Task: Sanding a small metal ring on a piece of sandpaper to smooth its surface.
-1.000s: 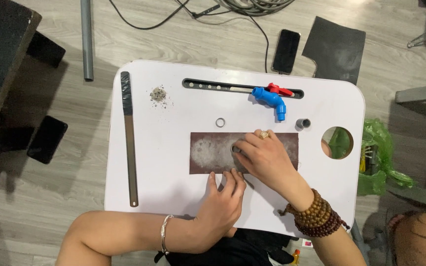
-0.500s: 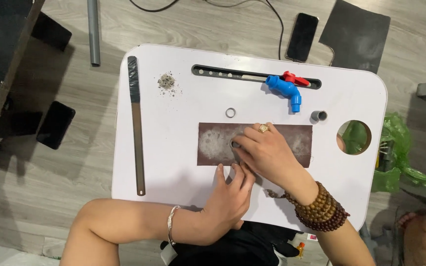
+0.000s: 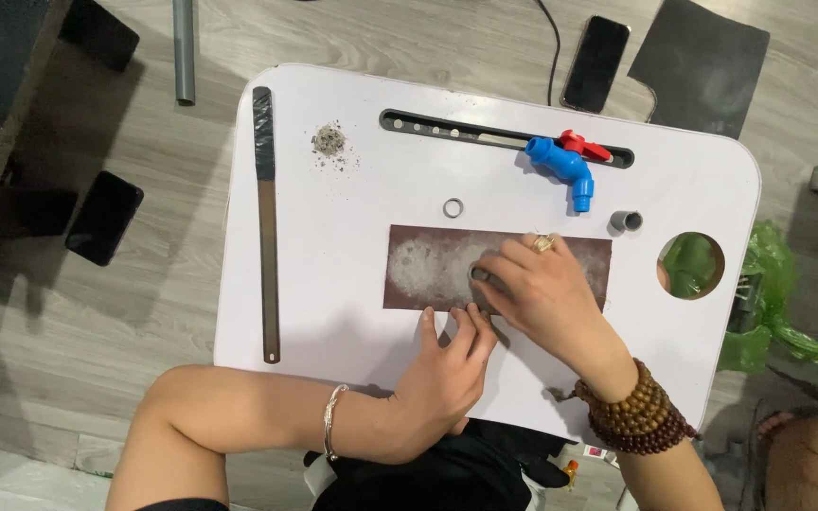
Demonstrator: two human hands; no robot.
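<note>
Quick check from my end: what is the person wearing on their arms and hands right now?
Both forearms are bare, no sleeves or gloves. The left hand has a thin silver bangle at the wrist. The right hand wears a gold ring, and several loops of brown wooden beads wrap its wrist.

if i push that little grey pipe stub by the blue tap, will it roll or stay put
The pipe stub seems to stand on end, open mouth up, so it would probably slide on the smooth white table rather than roll. It looks like short, light plastic, so a nudge could tip it; on its side it would likely roll.
</note>
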